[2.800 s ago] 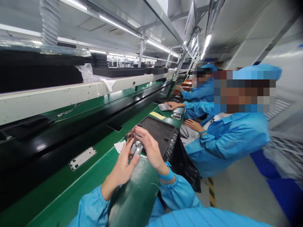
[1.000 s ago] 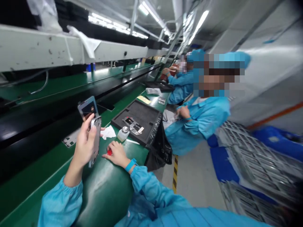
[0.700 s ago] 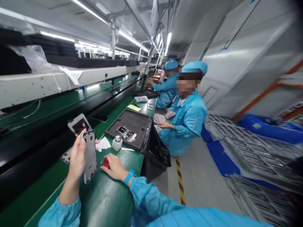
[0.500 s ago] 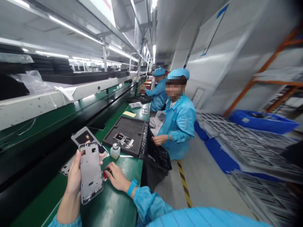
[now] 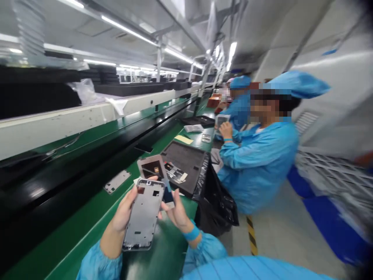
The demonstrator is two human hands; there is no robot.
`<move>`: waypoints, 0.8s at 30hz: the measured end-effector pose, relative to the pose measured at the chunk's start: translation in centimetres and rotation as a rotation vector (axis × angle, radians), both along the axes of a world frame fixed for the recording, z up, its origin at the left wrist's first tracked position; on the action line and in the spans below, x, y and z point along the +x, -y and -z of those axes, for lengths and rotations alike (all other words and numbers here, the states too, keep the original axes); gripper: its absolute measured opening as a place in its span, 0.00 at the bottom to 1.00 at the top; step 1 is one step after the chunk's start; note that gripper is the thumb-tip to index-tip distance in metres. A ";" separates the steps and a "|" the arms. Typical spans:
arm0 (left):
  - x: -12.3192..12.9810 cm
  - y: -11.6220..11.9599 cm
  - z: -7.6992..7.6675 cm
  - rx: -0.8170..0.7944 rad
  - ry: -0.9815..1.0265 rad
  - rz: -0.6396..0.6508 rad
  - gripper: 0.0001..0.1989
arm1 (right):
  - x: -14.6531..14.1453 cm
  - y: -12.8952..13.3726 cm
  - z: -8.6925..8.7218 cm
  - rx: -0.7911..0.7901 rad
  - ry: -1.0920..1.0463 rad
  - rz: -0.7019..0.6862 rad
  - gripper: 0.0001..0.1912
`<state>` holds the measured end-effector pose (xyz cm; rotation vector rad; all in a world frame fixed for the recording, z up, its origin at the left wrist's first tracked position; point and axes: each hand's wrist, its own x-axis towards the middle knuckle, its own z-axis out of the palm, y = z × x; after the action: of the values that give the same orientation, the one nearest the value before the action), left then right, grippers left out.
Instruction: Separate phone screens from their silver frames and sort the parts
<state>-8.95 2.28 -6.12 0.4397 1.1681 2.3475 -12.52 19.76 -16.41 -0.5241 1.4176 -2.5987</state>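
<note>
My left hand [image 5: 126, 210] is closed around the edge of a grey metal phone frame [image 5: 142, 217], tilted with its flat side facing me. The frame has small cut-outs and a ragged dark lower edge. My right hand [image 5: 178, 213] grips the lower end of a phone panel [image 5: 154, 165] with a pale border and dark middle, just behind the frame. Its fingertips are partly hidden behind the phone frame. Another metal phone frame [image 5: 118, 181] lies on the left, beyond my left hand.
A black foam tray [image 5: 189, 159] holding loose phone parts [image 5: 176, 173] stands ahead on the green bench [image 5: 163, 237]. A black plastic bag [image 5: 217, 206] hangs at the bench edge. On the right, a co-worker [image 5: 259, 155] in blue holds a small flat part.
My right hand has risen from a small red thing on the bench and taken the phone panel. My view has turned left, and the co-worker's hands have lifted. The white bottle is now hidden.
</note>
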 end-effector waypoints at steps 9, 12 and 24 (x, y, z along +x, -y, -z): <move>0.3 -0.1 0.9 0.134 -0.006 0.070 0.40 | 2.7 -1.5 -6.0 0.078 -0.047 -0.157 0.21; 0.7 0.2 0.0 0.162 0.037 0.112 0.41 | 3.7 -1.7 -4.5 0.019 -0.005 -0.109 0.20; 2.4 0.6 -2.6 0.318 0.038 0.020 0.50 | 5.9 -3.7 -0.9 0.052 0.179 0.002 0.36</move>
<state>-6.55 1.72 -3.55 0.5076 0.7689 2.5199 -6.64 23.51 -15.53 -0.2761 1.4231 -2.5288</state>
